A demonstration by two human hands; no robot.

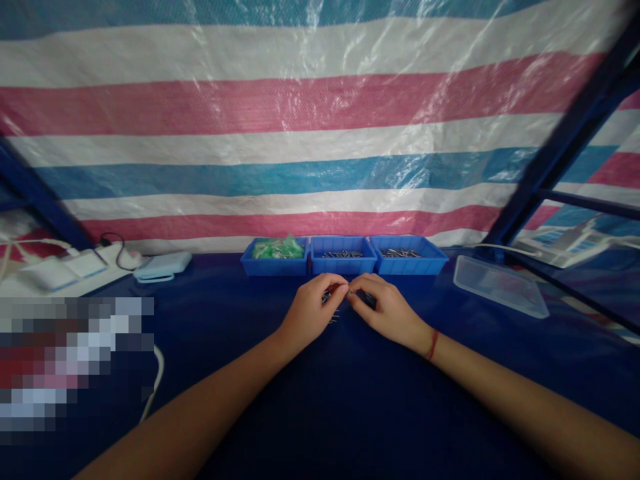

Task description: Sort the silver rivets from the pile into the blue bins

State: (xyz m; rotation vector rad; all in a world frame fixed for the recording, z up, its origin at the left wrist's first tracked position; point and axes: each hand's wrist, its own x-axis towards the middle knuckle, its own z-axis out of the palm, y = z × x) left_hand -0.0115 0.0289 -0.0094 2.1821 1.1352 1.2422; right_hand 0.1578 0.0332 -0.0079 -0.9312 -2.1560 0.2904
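Note:
My left hand [311, 308] and my right hand [384, 308] meet fingertip to fingertip over the dark blue table, just in front of three blue bins. Both are pinched closed; whatever sits between the fingertips is too small to make out. Several thin metal pieces [334, 317] lie on the table beside and partly under my left hand. The left bin [275, 267] holds green plastic packaging [278, 249]. Small metal parts [343, 254] fill the bottom of the middle bin [344, 267], and similar parts [400, 253] are in the right bin [413, 267].
A clear plastic lid or tray [500, 287] lies at the right. On the left are a power strip with plugs [75, 267], a light blue case [163, 267] and a white cable [159, 373]. Blue metal posts and a striped sheet [300, 147] stand behind.

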